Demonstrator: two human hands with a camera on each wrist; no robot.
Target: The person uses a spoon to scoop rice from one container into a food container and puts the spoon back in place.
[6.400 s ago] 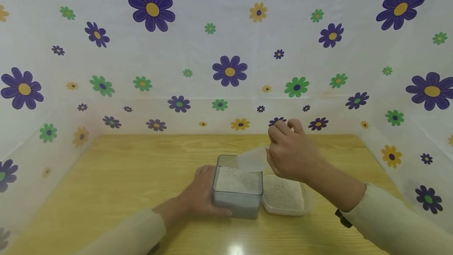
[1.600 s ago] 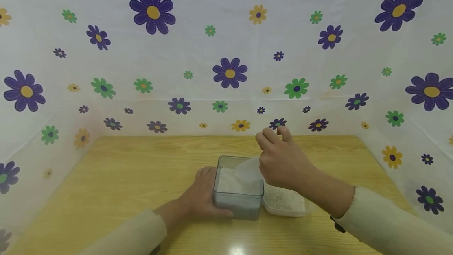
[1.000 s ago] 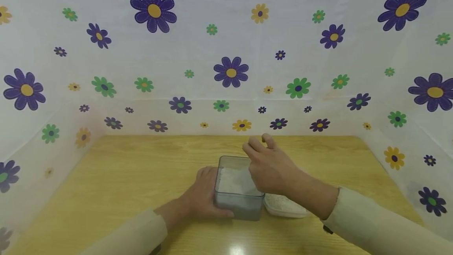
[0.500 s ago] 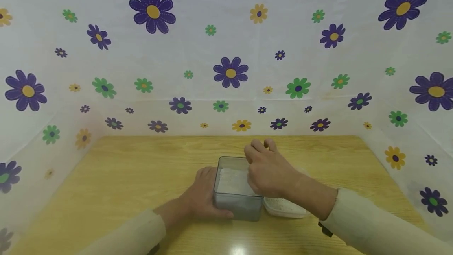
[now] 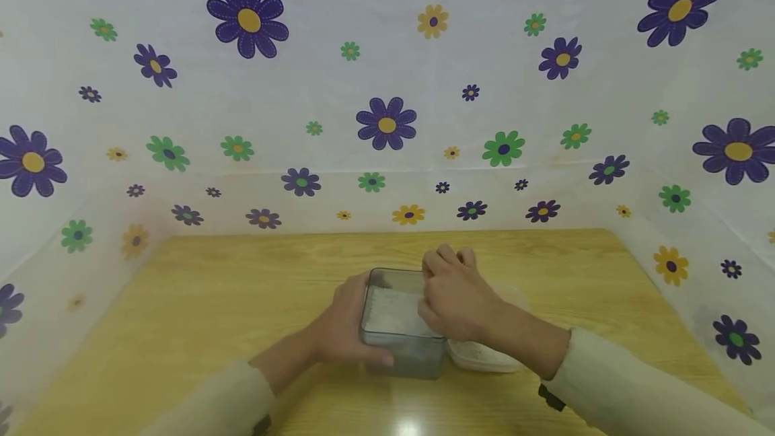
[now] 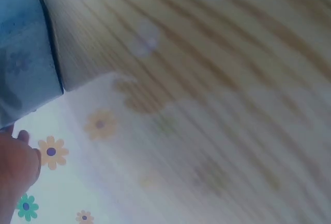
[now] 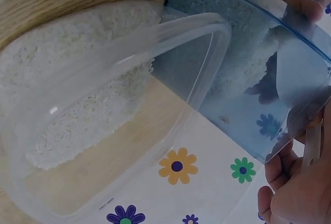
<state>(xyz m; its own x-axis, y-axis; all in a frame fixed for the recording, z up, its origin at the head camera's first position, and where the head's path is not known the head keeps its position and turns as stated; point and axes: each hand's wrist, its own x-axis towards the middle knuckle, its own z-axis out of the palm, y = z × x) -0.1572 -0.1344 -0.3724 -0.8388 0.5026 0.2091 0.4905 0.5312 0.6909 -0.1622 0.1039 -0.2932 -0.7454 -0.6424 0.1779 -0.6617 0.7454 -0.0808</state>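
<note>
A smoky-blue clear square bin [image 5: 404, 358], filled partway with white rice [image 5: 390, 311], stands near the table's middle. My left hand [image 5: 345, 321] grips its left side, thumb along the front wall. Over its right rim my right hand [image 5: 460, 301], fingers curled, holds a translucent white scoop by its handle [image 7: 312, 142]. The right wrist view shows the scoop's blade [image 7: 297, 74] inside the bin, through the wall. Beside the bin on the right, partly behind my right forearm, sits a shallow clear tub [image 5: 484, 360] with a heap of rice [image 7: 85, 48].
The wooden table [image 5: 242, 281] reaches back to a white flowered curtain [image 5: 315, 86], which also closes off both sides. The tub's rim [image 7: 222, 27] lies right against the bin's right side.
The right hand with the scoop has come left and down from above the tub side to the bin's right rim. The left hand has shifted slightly higher on the bin.
</note>
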